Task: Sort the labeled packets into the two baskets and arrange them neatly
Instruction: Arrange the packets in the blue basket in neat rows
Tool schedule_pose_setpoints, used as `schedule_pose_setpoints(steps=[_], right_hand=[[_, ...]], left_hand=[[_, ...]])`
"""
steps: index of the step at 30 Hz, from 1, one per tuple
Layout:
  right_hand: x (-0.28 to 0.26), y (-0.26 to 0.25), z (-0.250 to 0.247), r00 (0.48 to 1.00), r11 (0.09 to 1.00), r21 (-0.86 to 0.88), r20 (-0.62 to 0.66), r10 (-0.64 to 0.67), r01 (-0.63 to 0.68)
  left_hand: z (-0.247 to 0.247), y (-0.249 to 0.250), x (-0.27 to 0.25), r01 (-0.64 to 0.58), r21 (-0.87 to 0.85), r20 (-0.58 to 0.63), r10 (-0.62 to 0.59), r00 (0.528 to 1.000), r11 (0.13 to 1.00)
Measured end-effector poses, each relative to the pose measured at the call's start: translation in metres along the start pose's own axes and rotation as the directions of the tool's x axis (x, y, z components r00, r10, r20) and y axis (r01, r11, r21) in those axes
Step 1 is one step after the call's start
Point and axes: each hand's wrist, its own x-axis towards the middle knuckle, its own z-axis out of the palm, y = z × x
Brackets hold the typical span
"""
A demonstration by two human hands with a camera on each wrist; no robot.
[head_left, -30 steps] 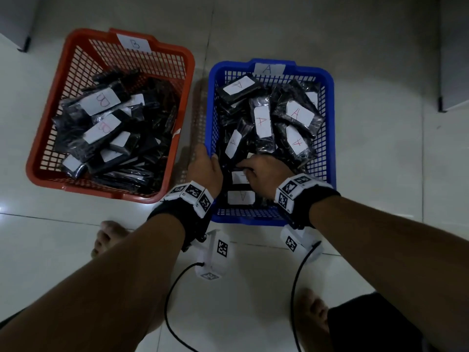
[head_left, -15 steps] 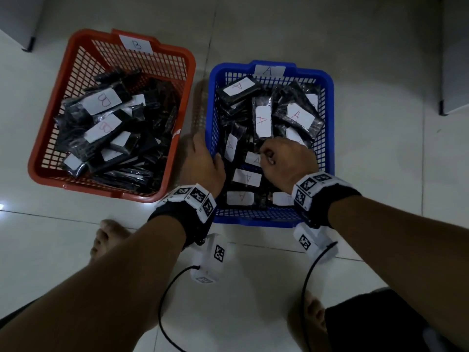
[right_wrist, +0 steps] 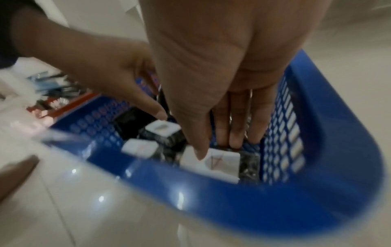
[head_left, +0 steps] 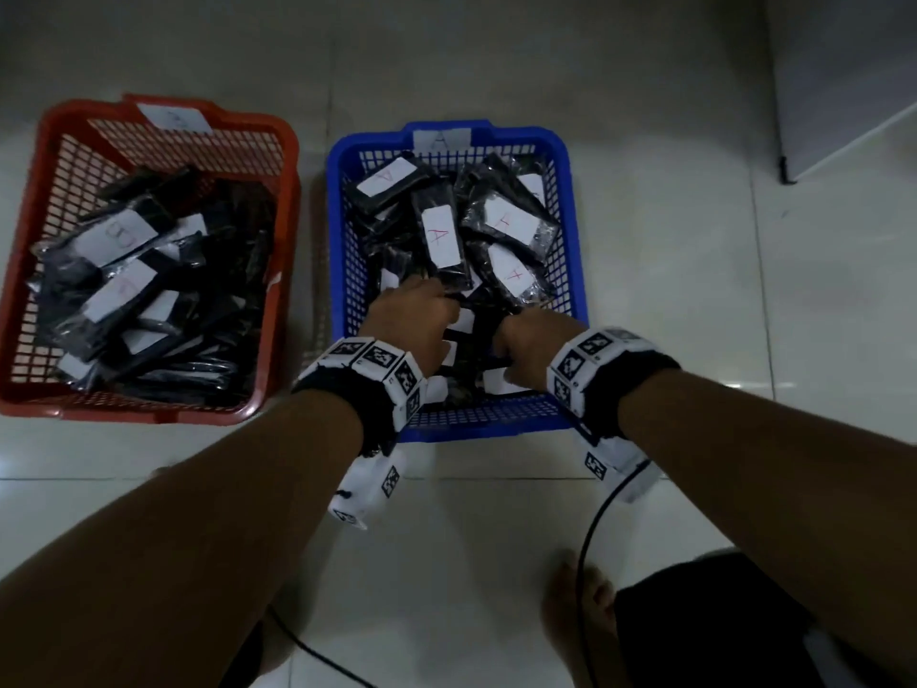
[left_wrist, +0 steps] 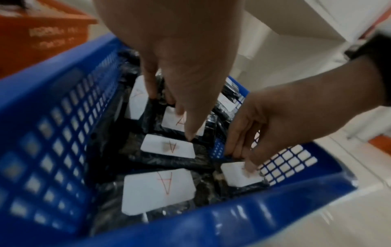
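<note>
Down in the blue basket [head_left: 575, 250], both your hands are now among the packets [head_left: 439, 235]. A moment ago your left hand [head_left: 412, 315] sat on the basket's left rim; now it has moved inside, near the middle. Your right hand [head_left: 533, 345] has slid back toward you, to the near right corner.

From the left wrist view, your left fingers [left_wrist: 190, 132] point down, straight, and their tips touch packets marked A. They are not wrapped round anything. Your right fingers [right_wrist: 234, 133] also reach down straight beside the basket wall, with the thumb on a white label [right_wrist: 220, 162]. They seem to press or nudge that packet; I cannot tell if they pinch it.

So I think the sorting is mostly done. The A packets lie in the blue basket, and the red basket [head_left: 285, 230] holds its own pile. What is left is tidying: the far packets lie crooked on top of each other, while the near ones lie flatter in a row.
</note>
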Motion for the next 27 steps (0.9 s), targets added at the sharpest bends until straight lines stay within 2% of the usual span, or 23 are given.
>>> schedule_pose_setpoints(steps=[4,8,10,12,13,14,16,17,18,20,23,24,26,27], right_hand=[[0.001,0.001,0.01,0.992,1.0,-0.004,0.128,0.002,-0.001],[0.0,0.002,0.012,0.996,1.0,0.022,0.093,0.014,-0.016],[-0.003,0.002,0.01,1.0,1.0,0.013,0.023,-0.013,0.013],[-0.007,0.002,0.005,0.991,0.997,0.079,-0.137,-0.014,0.025],[-0.008,0.002,0.002,0.969,0.992,0.126,-0.247,0.013,0.019],[-0.008,0.002,0.001,0.924,0.986,0.165,-0.379,0.051,0.014],[-0.004,0.002,-0.003,0.785,0.969,0.246,-0.6,0.153,0.0],[0.0,0.003,-0.006,0.739,0.954,0.299,-0.639,0.213,-0.017],[0.002,0.004,-0.008,0.735,0.935,0.351,-0.623,0.267,-0.042],[0.006,0.006,-0.012,0.775,0.915,0.394,-0.552,0.308,-0.083],[0.007,0.002,-0.014,0.795,0.934,0.355,-0.556,0.244,-0.039],[0.007,-0.002,-0.013,0.824,0.941,0.337,-0.53,0.199,-0.01],[0.01,-0.01,-0.01,0.911,0.952,0.306,-0.399,0.103,0.026],[0.012,-0.014,-0.009,0.935,0.955,0.296,-0.348,0.072,0.036]], left_hand=[[-0.002,0.0,0.003,0.006,0.186,0.085,-0.022,0.996,0.982],[0.005,-0.002,-0.002,-0.006,0.241,0.138,-0.028,0.99,0.97],[0.007,-0.002,-0.002,-0.01,0.24,0.174,-0.033,0.984,0.971],[0.005,-0.002,-0.002,0.001,0.214,0.188,-0.042,0.981,0.977],[0.004,-0.002,-0.001,0.012,0.185,0.17,-0.044,0.985,0.983],[0.002,-0.002,-0.001,0.024,0.145,0.132,-0.043,0.99,0.989],[-0.001,-0.003,0.001,0.017,0.071,-0.008,-0.016,1.0,0.997],[-0.002,-0.002,0.002,-0.001,0.047,-0.079,0.005,0.997,0.999],[-0.003,-0.001,0.004,-0.019,0.037,-0.13,0.023,0.991,0.999],[-0.002,-0.001,0.009,-0.027,0.042,-0.184,0.034,0.982,0.999],[0.0,-0.004,0.011,-0.012,0.093,-0.169,0.027,0.985,0.996],[0.002,-0.007,0.013,-0.002,0.1,-0.17,0.019,0.985,0.995],[0.002,-0.01,0.013,-0.014,0.089,-0.167,0.029,0.986,0.996],[-0.001,-0.01,0.012,-0.026,0.081,-0.153,0.038,0.987,0.996]])
